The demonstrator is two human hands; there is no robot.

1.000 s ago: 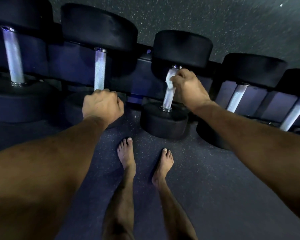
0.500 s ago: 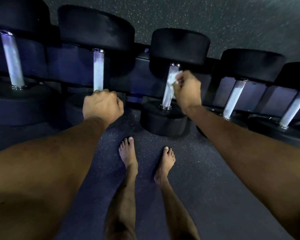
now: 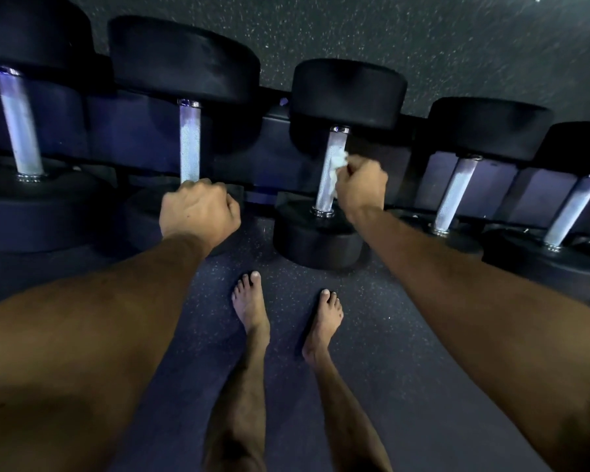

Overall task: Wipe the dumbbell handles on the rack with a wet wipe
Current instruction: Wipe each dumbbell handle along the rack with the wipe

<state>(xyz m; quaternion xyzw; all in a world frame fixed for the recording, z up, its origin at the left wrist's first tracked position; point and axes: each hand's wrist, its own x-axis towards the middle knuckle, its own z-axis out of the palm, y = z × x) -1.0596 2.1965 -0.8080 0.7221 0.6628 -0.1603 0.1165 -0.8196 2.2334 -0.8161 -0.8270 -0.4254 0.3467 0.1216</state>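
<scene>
Pressing a crumpled white wet wipe (image 3: 338,165) against the knurled metal handle (image 3: 329,172) of the middle dumbbell (image 3: 334,165), right hand (image 3: 361,187) curled round the wipe, knuckles toward the camera, fingertips hidden behind the fist. Wipe bunched between fist and handle, touching the handle's right side about midway along, a little of it poking out above the thumb. Handle tilted slightly, upper collar under a black round head just beyond the hand, lower collar on a second black head just below and left of the wrist.

Gripping the lower end of the neighbouring handle (image 3: 189,144), off to the left of the wiping hand: left hand (image 3: 198,212) closed in a fist round the bar, back of the hand up, bare metal showing above the knuckles up to the collar. Beyond that hand, further left, one more handle (image 3: 20,127) between large black heads, untouched. To the right of the right hand, two more handles (image 3: 454,195) (image 3: 571,209), both leaning rightward, well apart from either hand.

All five dumbbells cradled side by side on a dark rack (image 3: 276,158), its saddles visible between the heads. Dark speckled rubber floor (image 3: 389,369) below and beyond the rack. Between the two forearms, nearer the camera than either hand, two bare feet (image 3: 251,301) (image 3: 324,321) flat on the floor, toes toward the rack.
</scene>
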